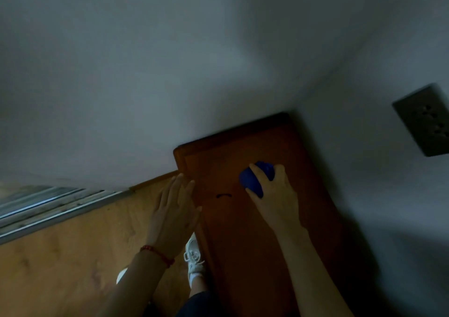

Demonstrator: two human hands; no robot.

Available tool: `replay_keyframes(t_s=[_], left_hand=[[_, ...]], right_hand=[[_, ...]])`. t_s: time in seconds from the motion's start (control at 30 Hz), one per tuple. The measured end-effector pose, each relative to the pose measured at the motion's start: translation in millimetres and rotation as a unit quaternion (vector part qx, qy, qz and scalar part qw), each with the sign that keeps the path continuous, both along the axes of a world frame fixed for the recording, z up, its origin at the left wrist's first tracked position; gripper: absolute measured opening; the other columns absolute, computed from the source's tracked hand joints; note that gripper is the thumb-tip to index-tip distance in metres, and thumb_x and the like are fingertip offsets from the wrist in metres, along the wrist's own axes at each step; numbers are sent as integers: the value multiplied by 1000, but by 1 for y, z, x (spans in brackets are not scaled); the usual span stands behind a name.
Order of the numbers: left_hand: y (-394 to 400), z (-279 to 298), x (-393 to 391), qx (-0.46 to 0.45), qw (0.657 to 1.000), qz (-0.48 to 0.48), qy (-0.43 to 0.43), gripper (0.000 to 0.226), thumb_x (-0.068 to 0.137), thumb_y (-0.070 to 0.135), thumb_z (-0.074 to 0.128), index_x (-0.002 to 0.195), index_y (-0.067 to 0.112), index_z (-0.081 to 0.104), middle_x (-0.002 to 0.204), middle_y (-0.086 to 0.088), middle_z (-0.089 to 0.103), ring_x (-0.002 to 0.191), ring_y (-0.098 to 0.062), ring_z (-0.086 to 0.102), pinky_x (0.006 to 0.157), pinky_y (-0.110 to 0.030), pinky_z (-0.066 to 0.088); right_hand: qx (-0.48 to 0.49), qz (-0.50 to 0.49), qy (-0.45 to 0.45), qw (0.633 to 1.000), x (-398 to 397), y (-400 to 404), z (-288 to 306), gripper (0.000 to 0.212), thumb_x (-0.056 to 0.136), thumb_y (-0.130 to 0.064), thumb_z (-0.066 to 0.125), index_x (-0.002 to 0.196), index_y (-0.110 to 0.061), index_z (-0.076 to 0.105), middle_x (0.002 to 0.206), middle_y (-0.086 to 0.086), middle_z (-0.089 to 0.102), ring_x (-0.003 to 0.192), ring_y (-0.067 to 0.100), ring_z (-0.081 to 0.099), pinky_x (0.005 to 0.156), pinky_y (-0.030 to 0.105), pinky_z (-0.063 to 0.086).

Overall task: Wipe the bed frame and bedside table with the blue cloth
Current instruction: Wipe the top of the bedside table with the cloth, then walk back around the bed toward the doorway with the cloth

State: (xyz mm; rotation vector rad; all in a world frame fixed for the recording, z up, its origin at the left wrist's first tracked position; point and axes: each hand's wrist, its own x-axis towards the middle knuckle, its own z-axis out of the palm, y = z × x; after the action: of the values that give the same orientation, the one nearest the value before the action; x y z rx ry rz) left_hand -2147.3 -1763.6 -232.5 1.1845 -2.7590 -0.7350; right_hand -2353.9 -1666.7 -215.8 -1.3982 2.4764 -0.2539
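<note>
A dark reddish-brown wooden bedside table stands in the corner of the room, seen from above. The blue cloth is bunched on its top. My right hand is shut on the cloth and presses it against the wood. Over the table's left edge is my left hand, flat with its fingers apart and nothing in it; a red bracelet circles its wrist. A small dark curved mark lies on the top between my hands. No bed frame is in view.
Grey walls meet behind the table, and a dark wall socket is on the right wall. The wooden floor spreads at the left, with a metal sliding-door track along it. My white shoe stands beside the table.
</note>
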Motion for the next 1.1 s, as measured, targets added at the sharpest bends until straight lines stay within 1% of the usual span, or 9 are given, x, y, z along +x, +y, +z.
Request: replay_keyframes(t_s=[0.1, 0.2, 0.27, 0.37, 0.47, 0.53, 0.6, 0.87, 1.1], left_hand=[[7, 26, 20, -3, 1000, 22, -6, 59, 99, 50, 12, 124, 6, 42, 122, -29, 56, 111, -43, 54, 86, -55, 44], [14, 47, 41, -4, 999, 45, -23, 51, 92, 47, 32, 124, 9, 41, 123, -28, 56, 112, -42, 55, 89, -49, 38], [19, 59, 56, -2, 998, 58, -35, 52, 88, 44, 36, 125, 8, 43, 125, -27, 55, 113, -41, 55, 90, -48, 37], [28, 80, 83, 5, 996, 79, -43, 55, 96, 51, 22, 125, 10, 43, 125, -25, 55, 114, -38, 53, 87, -52, 44], [38, 95, 116, -12, 993, 105, -47, 52, 90, 47, 34, 126, 11, 44, 127, -24, 54, 118, -34, 45, 83, -55, 49], [44, 102, 140, -19, 990, 125, -66, 54, 95, 51, 23, 127, 11, 43, 127, -23, 54, 119, -31, 42, 84, -53, 47], [50, 110, 164, -18, 984, 158, -77, 60, 98, 54, 12, 126, 11, 43, 126, -24, 55, 116, -34, 48, 85, -52, 46], [73, 138, 251, -30, 948, 302, -91, 74, 98, 54, 11, 118, 0, 57, 118, -30, 57, 104, -45, 58, 82, -55, 46], [94, 153, 304, -38, 929, 361, -68, 67, 98, 53, 11, 121, 3, 50, 118, -29, 57, 105, -44, 58, 82, -53, 47]], right_hand=[[-18, 19, 10, 1000, 21, 0, 24, 64, 70, -31, 77, 126, -23, 46, 109, 16, 52, 77, 22, 57, 53, 27, 48], [-22, 41, -3, 999, 45, 2, 43, 70, 66, -30, 79, 125, -24, 43, 107, 16, 53, 75, 21, 58, 54, 27, 51], [-17, 62, -9, 998, 61, 4, 54, 72, 65, -32, 80, 126, -26, 40, 107, 15, 54, 75, 19, 59, 56, 26, 51], [-20, 92, -24, 995, 82, 5, 71, 77, 65, -33, 80, 128, -27, 37, 106, 13, 55, 74, 17, 59, 55, 23, 48], [-17, 125, -16, 992, 103, 1, 86, 81, 61, -38, 81, 129, -26, 38, 104, 11, 57, 71, 14, 60, 55, 20, 50], [-22, 152, -13, 988, 119, -5, 95, 82, 59, -40, 82, 128, -25, 40, 102, 10, 58, 70, 14, 61, 54, 19, 51], [-30, 187, -15, 982, 134, -12, 103, 83, 58, -39, 82, 128, -25, 40, 101, 9, 59, 71, 14, 61, 53, 18, 50], [-27, 309, -9, 951, 201, -45, 131, 84, 59, -38, 82, 127, -23, 35, 101, 10, 57, 76, 20, 62, 56, 27, 54], [-25, 371, 21, 928, 260, -44, 152, 86, 49, -42, 86, 120, -21, 43, 93, 7, 58, 65, 17, 62, 47, 23, 50]])
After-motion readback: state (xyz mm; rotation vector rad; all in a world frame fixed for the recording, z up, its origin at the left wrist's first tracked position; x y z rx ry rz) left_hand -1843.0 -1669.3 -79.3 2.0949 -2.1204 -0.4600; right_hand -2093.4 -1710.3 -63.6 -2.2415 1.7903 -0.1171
